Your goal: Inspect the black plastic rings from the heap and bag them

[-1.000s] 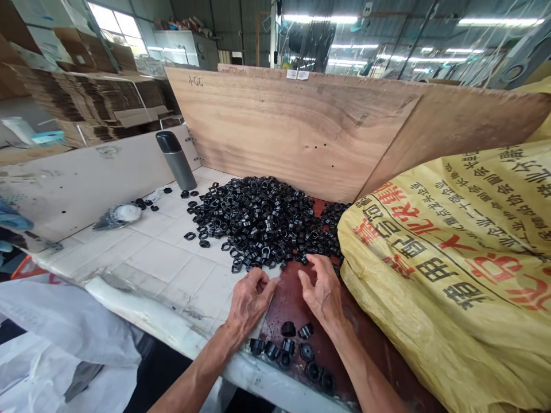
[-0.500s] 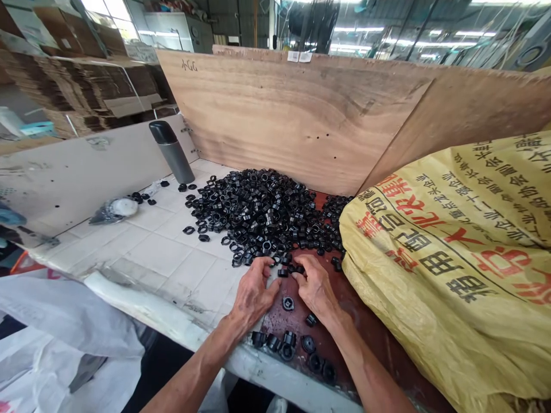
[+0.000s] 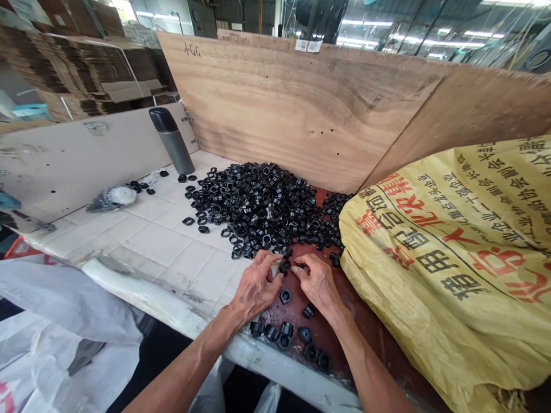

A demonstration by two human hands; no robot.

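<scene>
Pinching one fitting (image 3: 284, 267), left hand (image 3: 257, 285) | right hand (image 3: 319, 282) grip: cannot tell | one flask (image 3: 173, 142)

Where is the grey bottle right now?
In the head view, the grey bottle stands on the left part of the table, near the corner of the wooden boards, behind and left of the black parts.

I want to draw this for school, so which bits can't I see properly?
All in the head view:
Whether the right hand grips anything: its fingers hide that.
The bottom of the black heap: pieces on top hide it.
Rest of the yellow sack: cut off by the right edge.
What the small clear bag holds: too small and blurry.
</scene>
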